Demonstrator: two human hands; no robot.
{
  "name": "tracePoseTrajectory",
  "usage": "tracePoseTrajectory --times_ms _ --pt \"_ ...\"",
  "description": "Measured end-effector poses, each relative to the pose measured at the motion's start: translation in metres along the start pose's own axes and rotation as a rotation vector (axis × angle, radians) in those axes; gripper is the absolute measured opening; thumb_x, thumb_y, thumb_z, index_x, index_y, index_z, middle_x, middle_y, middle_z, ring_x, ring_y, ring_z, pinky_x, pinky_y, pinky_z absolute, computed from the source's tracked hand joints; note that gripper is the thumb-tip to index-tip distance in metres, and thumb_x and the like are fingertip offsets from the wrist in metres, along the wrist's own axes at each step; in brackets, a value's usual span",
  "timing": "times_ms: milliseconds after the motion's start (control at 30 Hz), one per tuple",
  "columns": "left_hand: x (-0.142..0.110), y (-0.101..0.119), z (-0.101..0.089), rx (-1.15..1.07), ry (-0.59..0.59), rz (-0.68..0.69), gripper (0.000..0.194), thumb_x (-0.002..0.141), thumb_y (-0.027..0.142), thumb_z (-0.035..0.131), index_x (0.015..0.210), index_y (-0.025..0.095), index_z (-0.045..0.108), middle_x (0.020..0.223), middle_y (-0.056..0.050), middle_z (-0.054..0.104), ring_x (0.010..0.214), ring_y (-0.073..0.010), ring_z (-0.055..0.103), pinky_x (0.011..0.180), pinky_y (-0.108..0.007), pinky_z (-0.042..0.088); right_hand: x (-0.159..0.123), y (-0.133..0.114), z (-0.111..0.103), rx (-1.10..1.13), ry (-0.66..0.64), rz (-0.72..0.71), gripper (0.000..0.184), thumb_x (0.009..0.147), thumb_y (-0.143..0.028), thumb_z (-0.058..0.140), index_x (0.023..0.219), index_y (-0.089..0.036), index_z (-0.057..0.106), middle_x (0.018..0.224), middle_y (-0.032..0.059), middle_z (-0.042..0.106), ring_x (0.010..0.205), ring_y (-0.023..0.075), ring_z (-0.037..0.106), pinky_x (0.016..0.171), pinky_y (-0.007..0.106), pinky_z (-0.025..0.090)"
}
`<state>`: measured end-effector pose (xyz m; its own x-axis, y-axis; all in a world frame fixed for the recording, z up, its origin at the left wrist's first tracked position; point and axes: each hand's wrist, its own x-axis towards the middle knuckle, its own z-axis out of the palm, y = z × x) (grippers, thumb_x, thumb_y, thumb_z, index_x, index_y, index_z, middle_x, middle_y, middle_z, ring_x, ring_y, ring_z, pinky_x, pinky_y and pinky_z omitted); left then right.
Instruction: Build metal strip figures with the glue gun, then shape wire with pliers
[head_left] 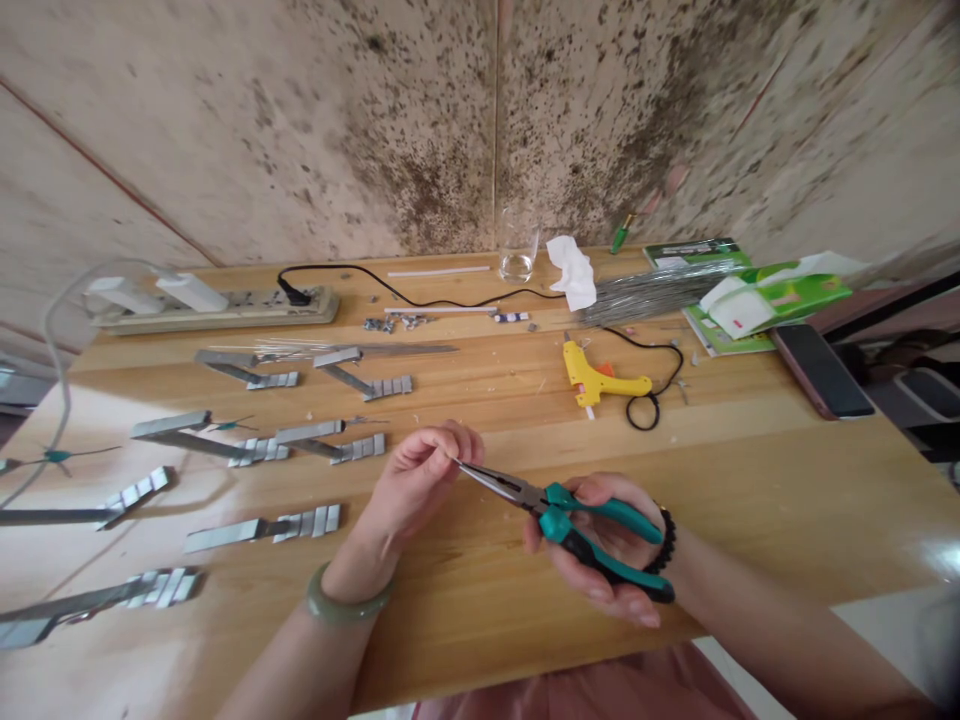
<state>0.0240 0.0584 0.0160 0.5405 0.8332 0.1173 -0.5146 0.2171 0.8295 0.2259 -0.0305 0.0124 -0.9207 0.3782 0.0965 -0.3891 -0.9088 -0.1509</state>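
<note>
My right hand [600,560] is wrapped round the teal and black handles of long-nose pliers [536,500], which point up and to the left. At the pliers' tips, my left hand [424,470] is closed in a pinch of thumb and forefinger. Whatever lies between those fingertips is too small to make out. To the left on the wooden table [480,620] lie several folded grey metallic strips with banded ends, one of them a bent strip [315,525] near my left wrist. Thin metal wires [375,350] lie behind them.
A yellow glue gun [600,377] with a black cord lies beyond my right hand. Along the back are a power strip [247,308], a glass [517,250], crumpled tissue [572,272] and a wire bundle [652,292]. A phone [823,370] and green tissue pack [795,297] are at right.
</note>
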Motion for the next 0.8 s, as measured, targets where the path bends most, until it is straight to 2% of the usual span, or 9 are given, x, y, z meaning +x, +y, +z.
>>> tracePoseTrajectory --times_ms 267,433,633,800 --pt "0.0 0.001 -0.007 0.086 -0.026 0.091 0.011 0.077 0.031 0.071 0.072 0.021 0.07 0.07 -0.002 0.055 0.072 -0.0166 0.053 0.069 -0.034 0.041 0.0 0.002 0.003 -0.037 0.039 -0.036 0.043 0.082 -0.038 0.046 0.116 -0.011 0.048 0.075 0.007 0.066 0.046 0.017 0.059 0.033 0.027 0.047" --pt "-0.001 0.001 -0.008 0.143 0.037 0.133 0.007 0.078 0.027 0.069 0.074 0.021 0.072 0.07 -0.003 0.057 0.074 -0.0172 0.055 0.073 -0.035 0.042 0.0 0.0 0.006 -0.149 0.095 -0.077 0.042 0.082 -0.038 0.05 0.114 -0.01 0.048 0.076 0.0082 0.066 0.051 0.0183 0.061 0.036 0.028 0.049" --pt "0.0 0.002 -0.008 0.191 0.125 0.112 0.007 0.075 0.027 0.071 0.071 0.021 0.073 0.068 -0.003 0.061 0.074 -0.0178 0.057 0.075 -0.035 0.044 -0.003 -0.007 0.014 -0.404 0.267 -0.11 0.039 0.085 -0.038 0.054 0.111 -0.01 0.052 0.076 0.0093 0.066 0.053 0.0177 0.063 0.042 0.028 0.052" --pt "0.001 0.001 -0.009 0.237 0.2 0.106 0.007 0.072 0.026 0.074 0.068 0.02 0.074 0.066 -0.004 0.062 0.072 -0.017 0.058 0.072 -0.033 0.045 -0.005 -0.006 0.019 -0.653 0.418 -0.139 0.033 0.088 -0.036 0.054 0.111 -0.012 0.052 0.076 0.0054 0.063 0.05 0.013 0.06 0.04 0.022 0.047"
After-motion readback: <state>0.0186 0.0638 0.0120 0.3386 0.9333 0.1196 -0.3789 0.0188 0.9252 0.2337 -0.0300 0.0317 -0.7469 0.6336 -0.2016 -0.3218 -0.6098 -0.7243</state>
